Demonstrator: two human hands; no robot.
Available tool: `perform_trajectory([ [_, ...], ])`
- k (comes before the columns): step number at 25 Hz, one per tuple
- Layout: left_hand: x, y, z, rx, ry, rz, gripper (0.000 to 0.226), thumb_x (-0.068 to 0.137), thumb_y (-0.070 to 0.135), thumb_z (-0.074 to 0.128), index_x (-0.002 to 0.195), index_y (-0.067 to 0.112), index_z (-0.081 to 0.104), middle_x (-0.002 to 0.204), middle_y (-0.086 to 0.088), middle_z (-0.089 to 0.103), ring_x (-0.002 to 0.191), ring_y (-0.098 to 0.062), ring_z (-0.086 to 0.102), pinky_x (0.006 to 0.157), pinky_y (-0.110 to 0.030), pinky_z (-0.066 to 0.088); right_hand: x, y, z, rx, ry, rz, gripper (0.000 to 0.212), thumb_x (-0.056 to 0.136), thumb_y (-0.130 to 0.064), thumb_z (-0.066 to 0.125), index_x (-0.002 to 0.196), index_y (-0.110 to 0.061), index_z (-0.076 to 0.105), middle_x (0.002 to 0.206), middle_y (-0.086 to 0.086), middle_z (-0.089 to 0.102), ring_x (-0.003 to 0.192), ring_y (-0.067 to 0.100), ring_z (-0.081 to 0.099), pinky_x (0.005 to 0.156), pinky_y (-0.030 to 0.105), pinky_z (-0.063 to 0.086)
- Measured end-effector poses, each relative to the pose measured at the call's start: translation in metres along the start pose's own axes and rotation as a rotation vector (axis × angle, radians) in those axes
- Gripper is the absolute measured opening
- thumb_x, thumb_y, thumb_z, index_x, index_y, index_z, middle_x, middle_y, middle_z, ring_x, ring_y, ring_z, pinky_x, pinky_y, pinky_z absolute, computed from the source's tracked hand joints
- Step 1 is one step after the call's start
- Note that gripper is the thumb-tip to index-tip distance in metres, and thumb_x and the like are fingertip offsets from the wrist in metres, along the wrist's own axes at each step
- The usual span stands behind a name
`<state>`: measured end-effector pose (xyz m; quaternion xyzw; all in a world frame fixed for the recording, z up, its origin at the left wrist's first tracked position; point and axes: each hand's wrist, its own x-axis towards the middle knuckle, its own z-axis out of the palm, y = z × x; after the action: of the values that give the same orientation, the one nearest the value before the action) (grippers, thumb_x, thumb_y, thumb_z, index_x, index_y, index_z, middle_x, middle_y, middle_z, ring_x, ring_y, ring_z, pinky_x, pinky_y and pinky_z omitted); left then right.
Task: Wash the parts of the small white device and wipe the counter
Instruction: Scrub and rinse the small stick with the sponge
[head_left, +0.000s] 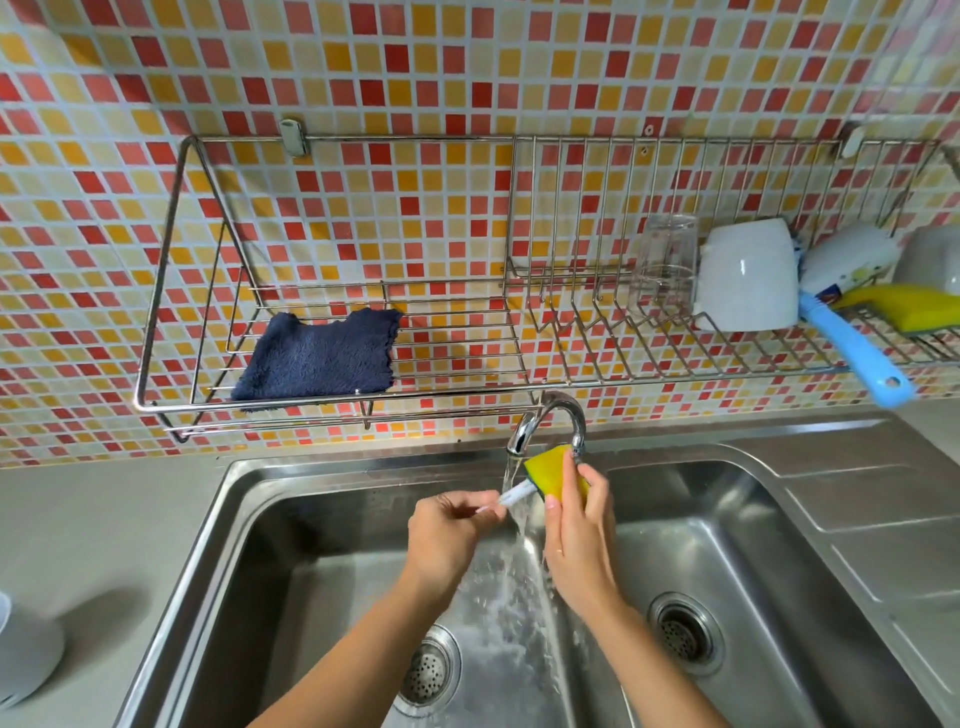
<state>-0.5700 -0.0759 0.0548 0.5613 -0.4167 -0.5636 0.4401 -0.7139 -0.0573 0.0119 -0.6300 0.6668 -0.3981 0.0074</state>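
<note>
Over the sink (270, 499), the left hand (447, 535) pinches a small white part (515, 492) under running water while the right hand (576, 540) grips a yellow sponge (548, 470) against its hidden far end.

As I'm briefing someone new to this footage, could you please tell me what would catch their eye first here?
The red, orange and yellow mosaic wall dominates the top of the view. In the middle, under the running tap, the left hand pinches a small white part while the right hand holds a yellow sponge to it. A dark blue cloth lies on the wire rack to the left.
</note>
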Motion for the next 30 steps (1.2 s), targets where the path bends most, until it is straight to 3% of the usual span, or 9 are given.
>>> perform_trajectory([
  [4, -0.008, -0.01, 0.0, 0.391, 0.076, 0.52, 0.01, 0.074, 0.01, 0.078, 0.083, 0.013, 0.078, 0.082, 0.013, 0.071, 0.074, 0.016, 0.062, 0.071, -0.001, 0.045, -0.013, -0.016, 0.001, 0.036, 0.037, -0.033, 0.063, 0.099, -0.044, 0.014, 0.141, 0.0, 0.03, 0.124, 0.006, 0.032, 0.104, 0.015, 0.041, 0.093, 0.013, 0.024],
  [7, -0.008, -0.015, 0.0, 0.551, 0.127, 0.824, 0.004, 0.073, 0.013, 0.076, 0.075, 0.01, 0.076, 0.078, 0.004, 0.074, 0.08, 0.008, 0.061, 0.076, 0.002, 0.042, -0.012, -0.021, 0.0, 0.019, 0.087, 0.011, 0.062, 0.099, -0.042, 0.013, 0.138, 0.002, 0.033, 0.12, 0.009, 0.033, 0.1, 0.016, 0.04, 0.088, 0.016, 0.033],
  [10, -0.005, -0.018, -0.004, 0.603, 0.139, 0.972, 0.015, 0.077, 0.023, 0.066, 0.071, 0.011, 0.074, 0.078, 0.001, 0.073, 0.081, -0.003, 0.061, 0.08, 0.002, 0.039, -0.01, -0.022, 0.0, 0.001, 0.093, 0.017, 0.062, 0.099, -0.042, 0.013, 0.139, 0.001, 0.031, 0.121, 0.009, 0.033, 0.101, 0.019, 0.041, 0.089, 0.025, 0.039],
  [18, -0.001, -0.017, -0.008, 0.633, 0.181, 0.937, 0.005, 0.069, 0.013, 0.074, 0.073, 0.01, 0.074, 0.077, 0.0, 0.074, 0.082, -0.005, 0.061, 0.078, 0.004, 0.039, -0.007, -0.02, 0.001, -0.033, 0.028, -0.063, 0.057, 0.1, -0.041, 0.013, 0.141, -0.004, 0.027, 0.121, 0.009, 0.034, 0.099, 0.018, 0.043, 0.087, 0.023, 0.034],
  [21, 0.0, -0.017, -0.007, 0.648, 0.166, 0.907, 0.006, 0.07, 0.013, 0.074, 0.073, 0.009, 0.075, 0.077, 0.0, 0.074, 0.083, -0.004, 0.061, 0.077, 0.005, 0.039, -0.003, -0.022, 0.001, 0.005, 0.063, 0.05, 0.06, 0.099, -0.043, 0.012, 0.142, -0.003, 0.026, 0.12, 0.008, 0.033, 0.099, 0.018, 0.04, 0.086, 0.026, 0.041],
  [24, 0.003, -0.016, -0.003, 0.564, 0.185, 0.828, 0.006, 0.071, 0.006, 0.078, 0.077, 0.007, 0.076, 0.077, -0.001, 0.074, 0.079, 0.01, 0.061, 0.071, 0.003, 0.043, -0.001, -0.027, -0.001, -0.016, 0.002, -0.015, 0.057, 0.1, -0.036, 0.018, 0.137, 0.002, 0.036, 0.118, 0.013, 0.038, 0.092, 0.015, 0.04, 0.082, 0.021, 0.034],
  [26, 0.004, -0.015, 0.0, 0.511, 0.172, 0.789, 0.01, 0.072, 0.002, 0.078, 0.08, 0.007, 0.076, 0.08, -0.002, 0.074, 0.077, 0.022, 0.057, 0.071, 0.002, 0.044, 0.001, -0.028, 0.001, 0.053, 0.019, 0.067, 0.054, 0.098, -0.032, 0.029, 0.14, 0.002, 0.031, 0.119, 0.017, 0.041, 0.093, 0.013, 0.039, 0.083, 0.018, 0.03],
  [28, 0.004, -0.014, 0.003, 0.493, 0.177, 0.776, 0.011, 0.072, 0.001, 0.077, 0.081, 0.007, 0.076, 0.081, -0.001, 0.074, 0.077, 0.022, 0.057, 0.072, 0.001, 0.044, 0.003, -0.027, 0.004, 0.061, 0.024, 0.071, 0.057, 0.098, -0.038, 0.023, 0.144, -0.004, 0.021, 0.124, 0.014, 0.035, 0.096, 0.014, 0.04, 0.083, 0.017, 0.033],
  [30, 0.005, -0.012, 0.003, 0.48, 0.203, 0.748, 0.01, 0.073, 0.001, 0.077, 0.081, 0.007, 0.076, 0.081, 0.0, 0.073, 0.077, 0.018, 0.058, 0.072, 0.001, 0.044, -0.002, -0.026, 0.008, 0.073, -0.034, 0.02, 0.058, 0.1, -0.04, 0.018, 0.143, -0.002, 0.027, 0.126, 0.009, 0.03, 0.092, 0.015, 0.047, 0.079, 0.013, 0.033],
])
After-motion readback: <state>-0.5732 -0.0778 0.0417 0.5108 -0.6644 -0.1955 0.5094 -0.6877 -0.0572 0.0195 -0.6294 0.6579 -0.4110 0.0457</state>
